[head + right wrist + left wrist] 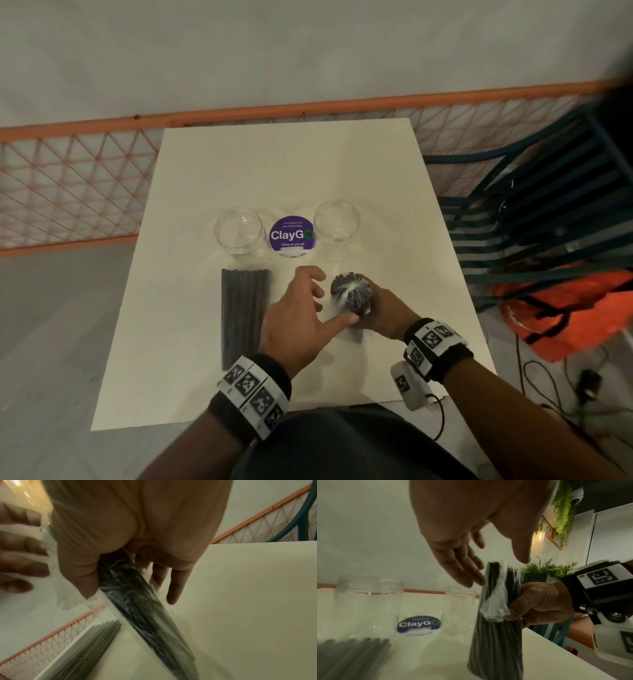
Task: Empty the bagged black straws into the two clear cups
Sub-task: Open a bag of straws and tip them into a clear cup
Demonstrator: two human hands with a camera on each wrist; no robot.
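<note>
Two clear cups (239,233) (337,229) stand open-mouthed mid-table, also seen in the left wrist view (368,601) (458,608). My right hand (383,308) grips one clear bag of black straws (351,293) upright on the table, fingers wrapped round its upper part (539,601). Loose plastic (496,601) bunches near the bag's top. My left hand (308,301) hovers beside that bag, fingers (467,568) spread by its top, holding nothing; contact is unclear. A second bag of black straws (245,315) lies flat on the table's left side.
A round purple ClayGo sticker (291,234) lies between the cups. The white table (308,164) backs onto an orange mesh fence (68,185). A dark slatted chair (534,212) and an orange bag (565,308) sit off the right edge, with cables on the floor.
</note>
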